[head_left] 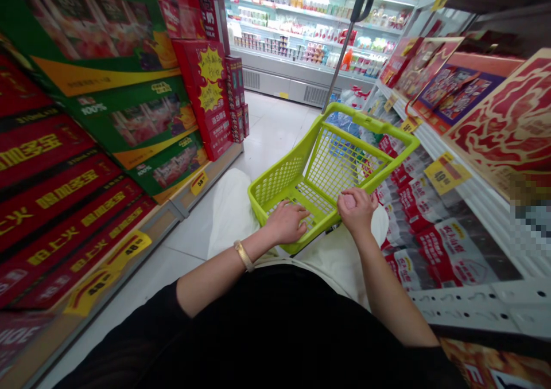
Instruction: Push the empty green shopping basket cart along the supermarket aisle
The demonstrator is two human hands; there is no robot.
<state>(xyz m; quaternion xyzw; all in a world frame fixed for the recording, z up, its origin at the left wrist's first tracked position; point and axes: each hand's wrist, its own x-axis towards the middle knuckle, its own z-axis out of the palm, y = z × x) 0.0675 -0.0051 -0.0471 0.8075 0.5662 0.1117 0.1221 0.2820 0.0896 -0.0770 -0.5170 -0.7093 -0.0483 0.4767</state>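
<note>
A lime-green shopping basket (275,188) with lattice sides stands before my knees, one handle side tilted up to the right. A long grey pull handle (342,62) with a dark grip rises from its far side. My left hand (287,221), with a gold band on the wrist, reaches over the near rim with its fingers stretched out and nothing visible in them. At the right side of the near rim, my right hand (356,210) is closed. Something pinkish shows between its curled fingers; whether it is an object or skin is unclear. The basket's visible floor holds nothing.
Stacked red and green drink cartons (150,119) line the left shelf. On the right, boxed goods (460,90) sit on a white shelf above wrapped bottle packs (430,222). A refrigerated display (293,45) stands across the aisle's far end, beyond the white tiled floor (269,122).
</note>
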